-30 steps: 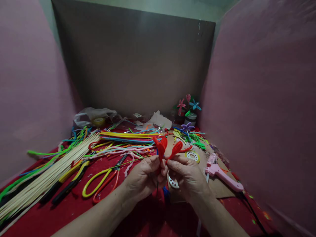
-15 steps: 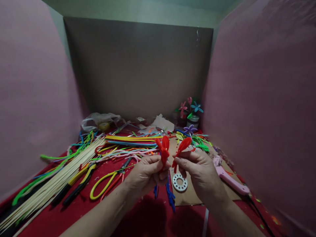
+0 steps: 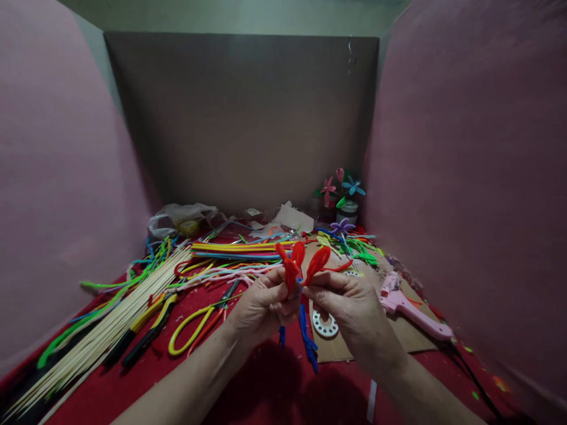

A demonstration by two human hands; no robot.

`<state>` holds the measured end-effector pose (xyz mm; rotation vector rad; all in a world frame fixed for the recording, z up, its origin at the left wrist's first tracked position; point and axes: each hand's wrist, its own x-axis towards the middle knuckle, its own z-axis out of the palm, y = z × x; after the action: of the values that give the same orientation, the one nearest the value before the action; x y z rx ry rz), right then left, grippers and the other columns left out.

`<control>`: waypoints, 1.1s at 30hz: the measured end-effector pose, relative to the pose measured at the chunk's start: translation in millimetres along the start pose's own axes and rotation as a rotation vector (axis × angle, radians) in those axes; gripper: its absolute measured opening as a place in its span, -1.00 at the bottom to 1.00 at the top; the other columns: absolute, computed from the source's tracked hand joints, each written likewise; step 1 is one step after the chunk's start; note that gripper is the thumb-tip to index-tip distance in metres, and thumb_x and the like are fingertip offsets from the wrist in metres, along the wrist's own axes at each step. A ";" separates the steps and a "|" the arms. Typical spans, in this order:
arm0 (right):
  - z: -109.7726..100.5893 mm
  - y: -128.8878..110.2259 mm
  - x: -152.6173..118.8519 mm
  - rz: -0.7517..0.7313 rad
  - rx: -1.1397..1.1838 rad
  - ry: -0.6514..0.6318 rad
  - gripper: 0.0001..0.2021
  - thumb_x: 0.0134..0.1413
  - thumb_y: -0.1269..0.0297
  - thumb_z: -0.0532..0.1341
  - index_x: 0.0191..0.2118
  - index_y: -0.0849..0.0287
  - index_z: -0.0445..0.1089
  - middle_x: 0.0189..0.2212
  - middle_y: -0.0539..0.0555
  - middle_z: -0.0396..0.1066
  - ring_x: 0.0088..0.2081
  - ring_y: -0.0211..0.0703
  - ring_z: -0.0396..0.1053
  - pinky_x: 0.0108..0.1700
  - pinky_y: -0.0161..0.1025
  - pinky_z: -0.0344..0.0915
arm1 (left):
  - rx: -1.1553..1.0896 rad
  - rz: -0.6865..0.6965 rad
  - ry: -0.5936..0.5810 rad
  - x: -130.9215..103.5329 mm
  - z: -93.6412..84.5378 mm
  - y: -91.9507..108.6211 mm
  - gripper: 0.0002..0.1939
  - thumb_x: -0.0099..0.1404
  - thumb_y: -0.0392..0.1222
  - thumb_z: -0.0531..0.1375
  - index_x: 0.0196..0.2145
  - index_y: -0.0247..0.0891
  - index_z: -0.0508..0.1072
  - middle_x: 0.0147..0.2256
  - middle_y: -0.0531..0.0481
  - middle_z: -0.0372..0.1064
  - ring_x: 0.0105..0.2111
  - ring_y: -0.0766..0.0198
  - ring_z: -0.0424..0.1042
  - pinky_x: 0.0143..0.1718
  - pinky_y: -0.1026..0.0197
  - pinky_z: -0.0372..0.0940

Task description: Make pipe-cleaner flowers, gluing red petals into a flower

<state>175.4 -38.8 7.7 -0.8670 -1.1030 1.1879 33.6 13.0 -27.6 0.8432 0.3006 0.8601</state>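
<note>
Red pipe-cleaner petals (image 3: 290, 265) rise from between the closed fingers of my left hand (image 3: 266, 301). My right hand (image 3: 343, 301) pinches another red pipe-cleaner petal (image 3: 318, 261) by its lower end, right beside the left-hand ones. Blue pipe cleaner (image 3: 306, 339) shows between the fingertips and hangs below my hands; how it joins the red pieces is hidden by my fingers. Partly behind my right hand, a white ring with holes (image 3: 325, 324) lies on a piece of cardboard (image 3: 334, 352).
Thin wooden sticks (image 3: 119, 321), pliers (image 3: 153, 330) and yellow-handled scissors (image 3: 190, 330) lie to the left on red cloth. Loose pipe cleaners (image 3: 243, 251) spread behind. A pink glue gun (image 3: 416, 313) with a cord rests on the right. Pipe-cleaner flowers (image 3: 341, 189) stand at the back.
My right hand has brought its red petal left and against the petals in my left hand, closing the gap between them. The view has shifted slightly.
</note>
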 end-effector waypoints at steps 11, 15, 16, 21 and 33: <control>7.8 12.4 -1.0 0.079 -0.020 0.036 -0.87 -0.23 0.33 0.31 -0.44 0.21 0.53 -0.71 -0.06 0.26 -0.62 -0.36 0.15 -0.59 -0.38 0.09 | 0.035 -0.020 0.098 1.3 -7.1 -3.1 -0.74 -0.09 -0.22 0.36 -0.42 -0.33 0.41 -0.64 0.12 0.26 -0.70 0.50 0.19 -0.63 0.40 0.10; 9.0 15.3 -0.7 0.056 -0.019 0.067 -0.92 -0.23 0.35 0.29 -0.49 0.21 0.51 -0.68 -0.05 0.30 -0.57 -0.31 0.23 -0.47 -0.31 0.21 | 0.054 -0.014 0.093 1.9 -9.8 -2.9 -0.71 -0.10 -0.19 0.37 -0.41 -0.35 0.42 -0.58 0.07 0.32 -0.67 0.46 0.25 -0.62 0.39 0.10; 9.4 15.3 -0.6 0.054 -0.020 0.071 -0.94 -0.23 0.36 0.29 -0.51 0.20 0.50 -0.67 -0.04 0.32 -0.56 -0.31 0.24 -0.45 -0.29 0.23 | 0.056 -0.015 0.096 1.8 -10.3 -2.7 -0.71 -0.10 -0.19 0.37 -0.41 -0.35 0.42 -0.56 0.05 0.33 -0.65 0.45 0.26 -0.61 0.38 0.10; 10.2 14.4 -0.5 0.034 -0.044 0.079 -0.97 -0.26 0.41 0.29 -0.56 0.18 0.50 -0.62 -0.01 0.39 -0.52 -0.27 0.28 -0.40 -0.26 0.26 | 0.082 -0.018 0.127 0.7 -11.0 -2.3 -0.73 -0.09 -0.21 0.36 -0.41 -0.36 0.44 -0.52 0.00 0.36 -0.58 0.42 0.29 -0.55 0.36 0.13; 13.0 7.6 -5.8 0.016 0.011 0.083 -0.92 -0.38 0.38 0.38 -0.63 0.18 0.46 -0.66 -0.05 0.34 -0.52 -0.28 0.27 -0.40 -0.29 0.27 | 0.120 0.023 0.116 -1.1 2.6 0.2 -0.79 -0.16 -0.28 0.38 -0.50 -0.41 0.51 -0.53 -0.04 0.41 -0.52 0.36 0.34 -0.44 0.31 0.22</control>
<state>160.7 -43.5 2.8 -0.9106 -1.0232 1.1594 34.1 10.9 -25.9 0.9115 0.4485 0.9216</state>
